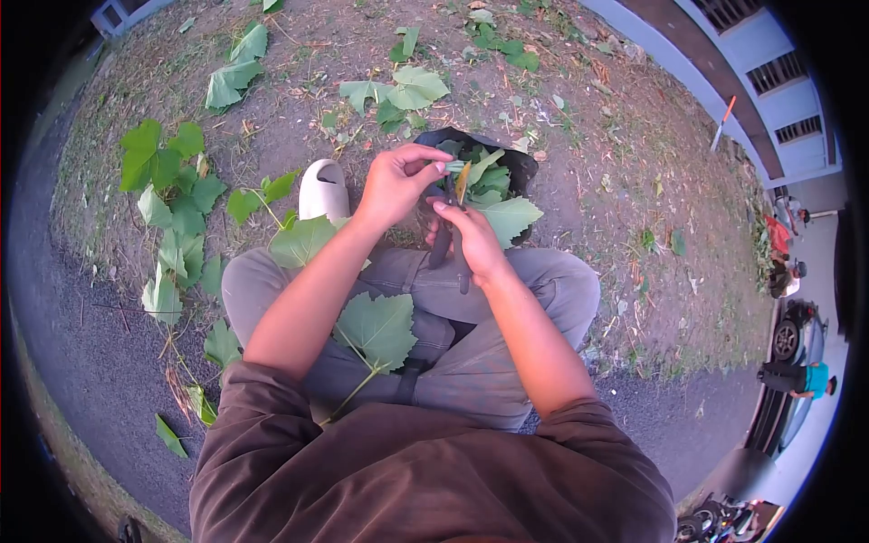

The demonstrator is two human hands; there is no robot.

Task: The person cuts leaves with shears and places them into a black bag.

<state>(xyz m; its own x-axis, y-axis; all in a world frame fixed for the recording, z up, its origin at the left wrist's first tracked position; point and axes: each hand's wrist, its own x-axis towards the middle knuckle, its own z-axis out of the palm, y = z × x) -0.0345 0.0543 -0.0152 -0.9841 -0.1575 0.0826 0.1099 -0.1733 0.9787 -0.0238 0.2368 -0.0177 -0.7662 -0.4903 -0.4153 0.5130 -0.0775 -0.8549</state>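
Nearest, a broad leaf lies across the seated person's lap. Beyond, the right hand's grip is closed around dark-handled shears; the left hand's grip pinches green stalks close to the blades. A slip, or the shears closing early, could nip those fingertips. Just behind, an open dark bag on the ground holds leaves; knocking its soft rim could spill them. Farther, loose leaves lie toward the ground's far edge.
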